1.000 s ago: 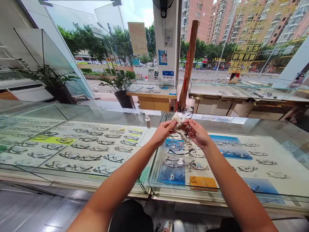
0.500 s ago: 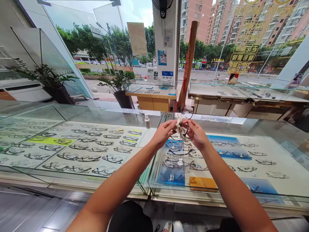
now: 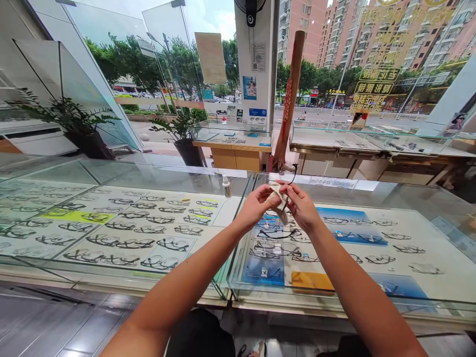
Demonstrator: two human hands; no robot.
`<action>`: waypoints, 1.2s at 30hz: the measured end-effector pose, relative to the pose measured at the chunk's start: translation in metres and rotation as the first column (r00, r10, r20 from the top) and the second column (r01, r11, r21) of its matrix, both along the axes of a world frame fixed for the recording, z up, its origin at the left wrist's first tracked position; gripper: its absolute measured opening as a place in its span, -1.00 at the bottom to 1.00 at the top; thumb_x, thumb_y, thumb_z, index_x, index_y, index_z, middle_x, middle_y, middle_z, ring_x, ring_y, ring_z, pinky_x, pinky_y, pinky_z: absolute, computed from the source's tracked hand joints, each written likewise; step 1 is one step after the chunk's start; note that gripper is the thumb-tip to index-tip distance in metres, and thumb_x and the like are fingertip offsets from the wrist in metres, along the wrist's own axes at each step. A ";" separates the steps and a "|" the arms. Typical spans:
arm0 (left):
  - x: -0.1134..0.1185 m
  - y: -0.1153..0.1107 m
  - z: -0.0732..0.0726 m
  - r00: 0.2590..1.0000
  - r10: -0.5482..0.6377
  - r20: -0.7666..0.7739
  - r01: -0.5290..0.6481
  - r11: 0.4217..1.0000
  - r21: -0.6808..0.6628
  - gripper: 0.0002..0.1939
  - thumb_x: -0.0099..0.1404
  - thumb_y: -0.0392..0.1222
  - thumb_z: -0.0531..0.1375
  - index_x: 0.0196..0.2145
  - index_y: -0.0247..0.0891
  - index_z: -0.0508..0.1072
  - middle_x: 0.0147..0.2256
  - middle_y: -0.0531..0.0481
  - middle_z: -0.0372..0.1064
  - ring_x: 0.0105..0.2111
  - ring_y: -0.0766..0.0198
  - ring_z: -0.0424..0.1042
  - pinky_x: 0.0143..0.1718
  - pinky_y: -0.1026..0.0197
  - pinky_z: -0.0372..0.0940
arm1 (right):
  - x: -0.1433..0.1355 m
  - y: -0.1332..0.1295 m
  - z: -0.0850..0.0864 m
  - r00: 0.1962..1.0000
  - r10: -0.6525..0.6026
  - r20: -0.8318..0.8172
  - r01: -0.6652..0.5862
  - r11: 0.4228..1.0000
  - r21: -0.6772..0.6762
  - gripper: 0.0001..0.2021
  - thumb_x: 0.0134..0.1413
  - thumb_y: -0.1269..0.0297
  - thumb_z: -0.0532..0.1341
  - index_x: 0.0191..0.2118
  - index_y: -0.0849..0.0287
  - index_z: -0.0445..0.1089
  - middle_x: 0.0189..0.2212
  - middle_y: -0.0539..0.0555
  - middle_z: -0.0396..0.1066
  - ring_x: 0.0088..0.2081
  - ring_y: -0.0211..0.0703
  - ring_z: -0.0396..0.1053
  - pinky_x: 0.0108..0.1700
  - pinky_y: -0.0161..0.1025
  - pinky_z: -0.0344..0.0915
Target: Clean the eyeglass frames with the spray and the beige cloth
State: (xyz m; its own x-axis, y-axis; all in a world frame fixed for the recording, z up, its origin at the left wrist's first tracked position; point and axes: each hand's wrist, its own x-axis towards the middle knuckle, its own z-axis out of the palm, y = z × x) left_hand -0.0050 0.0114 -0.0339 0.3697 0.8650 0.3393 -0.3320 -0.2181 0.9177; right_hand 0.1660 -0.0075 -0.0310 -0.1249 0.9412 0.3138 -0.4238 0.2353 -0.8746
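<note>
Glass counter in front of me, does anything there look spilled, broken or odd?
Nothing looks spilled or visibly broken. The white bottle stands upright and the eyeglass frames lie in rough rows. Mildly odd: the orange piece near the front of the right case, its colour unlike the blue and white around it.

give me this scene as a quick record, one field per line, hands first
left hand: gripping pale cloth
right hand: holding dark-framed glasses
cloth position: bunched between the hands
bottle: white, upright, on left display case
right display case: eyeglass frames inside, below the hands
background: leaning wooden post, potted plants
</note>
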 end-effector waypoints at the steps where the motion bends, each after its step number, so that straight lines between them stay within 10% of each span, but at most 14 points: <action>1: 0.000 -0.001 0.000 1.000 -0.011 0.001 0.011 1.000 0.002 -0.49 0.13 0.04 0.57 -0.10 -0.30 0.57 -0.05 -0.15 0.59 -0.08 0.17 0.51 0.00 0.16 0.35 | -0.001 0.000 -0.001 1.000 0.010 0.003 -0.010 1.000 -0.003 -0.63 0.03 -0.19 0.51 -0.30 0.01 0.63 0.20 0.02 0.48 -0.01 -0.06 0.47 -0.09 -0.22 0.45; 20: 0.002 -0.005 -0.002 0.990 -0.134 -0.032 0.128 0.981 -0.149 -0.29 0.14 0.17 0.55 0.12 -0.31 0.65 -0.21 -0.11 0.60 -0.23 0.23 0.52 -0.06 0.14 0.37 | -0.007 0.002 -0.012 0.995 -0.067 0.069 0.063 0.996 0.055 -0.64 0.13 -0.20 0.45 -0.25 0.00 0.64 0.16 0.09 0.47 0.27 0.12 0.36 0.25 -0.02 0.39; 36: 0.012 -0.007 -0.009 0.999 0.037 -0.035 -0.036 0.999 0.036 -0.30 0.23 0.30 0.45 0.14 -0.23 0.60 -0.13 -0.11 0.61 -0.07 0.14 0.55 0.01 0.15 0.37 | -0.014 -0.003 -0.008 0.998 -0.035 0.049 0.035 0.999 -0.009 -0.61 0.05 -0.21 0.47 -0.20 0.00 0.63 -0.06 0.06 0.55 -0.04 -0.07 0.46 -0.07 -0.21 0.42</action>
